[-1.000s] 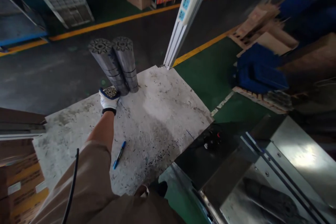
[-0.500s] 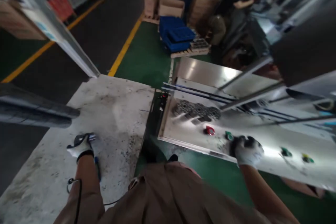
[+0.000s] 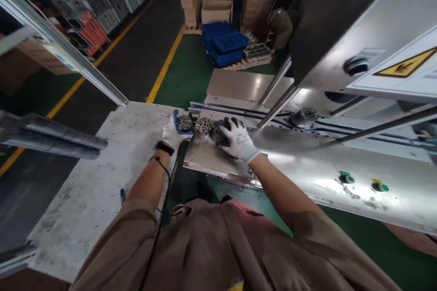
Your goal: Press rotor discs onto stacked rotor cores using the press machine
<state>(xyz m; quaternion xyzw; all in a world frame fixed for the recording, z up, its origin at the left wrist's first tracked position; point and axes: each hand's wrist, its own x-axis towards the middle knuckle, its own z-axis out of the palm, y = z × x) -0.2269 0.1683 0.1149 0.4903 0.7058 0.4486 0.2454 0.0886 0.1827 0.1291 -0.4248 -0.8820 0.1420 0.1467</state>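
Three round, slotted metal cores that look like motor stators stand in a row across the gap between the white table and the steel bench. My left hand [image 3: 172, 135], in a white glove with blue fingertips, curls around the leftmost motor stator [image 3: 185, 123]. The middle motor stator [image 3: 204, 124] sits at the bench's left end with its star-shaped slots facing up. On the right, my right hand [image 3: 239, 140], gloved too, wraps its fingers over the third motor stator [image 3: 217, 132], covering much of it.
The white table [image 3: 112, 154] lies left, with a blue pen-like object [image 3: 122, 196] on it. Green push buttons [image 3: 346, 177] line the steel bench [image 3: 300, 163]. Metal posts [image 3: 278, 104] rise behind it, under a machine housing [image 3: 344, 22]. Another stator-like part [image 3: 305, 118] stands near the rails.
My left hand has come from the white table to the leftmost stator. My right hand has left the bench buttons and reached the right stator. The row has shifted left towards the table.
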